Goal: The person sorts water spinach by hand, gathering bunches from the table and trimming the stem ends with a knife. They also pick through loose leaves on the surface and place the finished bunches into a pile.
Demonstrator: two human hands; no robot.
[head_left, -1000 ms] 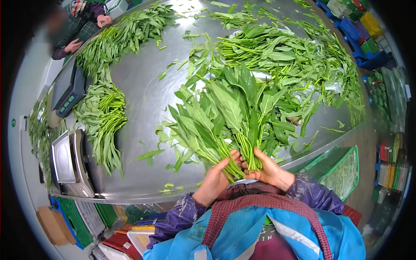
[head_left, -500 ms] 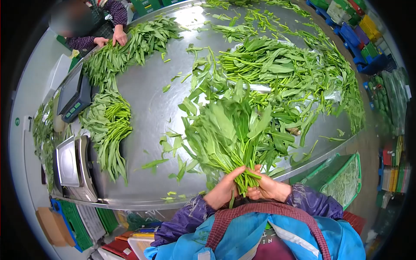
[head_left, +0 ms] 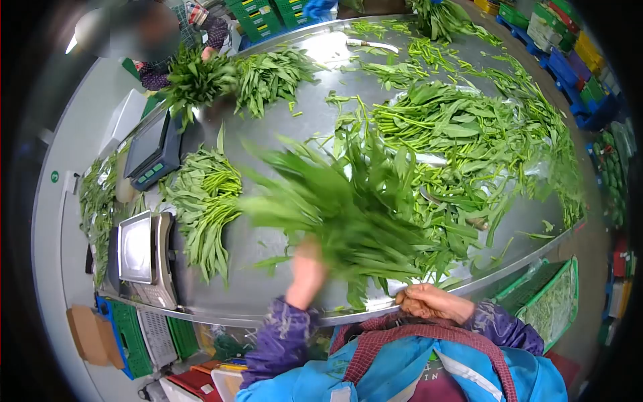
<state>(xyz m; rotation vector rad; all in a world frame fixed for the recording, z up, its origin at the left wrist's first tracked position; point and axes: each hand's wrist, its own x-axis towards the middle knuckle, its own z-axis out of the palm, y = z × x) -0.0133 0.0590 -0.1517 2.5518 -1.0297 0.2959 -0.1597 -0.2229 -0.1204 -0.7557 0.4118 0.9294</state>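
Note:
My left hand (head_left: 305, 271) is raised over the near part of the steel table (head_left: 268, 161), blurred with motion. It grips a thick bunch of leafy green stalks (head_left: 335, 208), whose leaves fan up and to the left. Fingers curled, my right hand (head_left: 429, 301) rests at the table's near edge just right of the bunch's stem ends, with nothing visible in it. A large loose heap of the same greens (head_left: 469, 141) covers the table's right half.
A weighing scale (head_left: 144, 248) stands at the table's left end, with a second display unit (head_left: 154, 151) behind it and a sorted pile of greens (head_left: 204, 201) between. A co-worker's hand at far left lifts a bunch (head_left: 194, 77). A green crate (head_left: 549, 295) sits at lower right.
Both hands held the bunch by its stems; now only my left hand carries it, swinging it left and up. My right hand has let go and dropped to the table edge.

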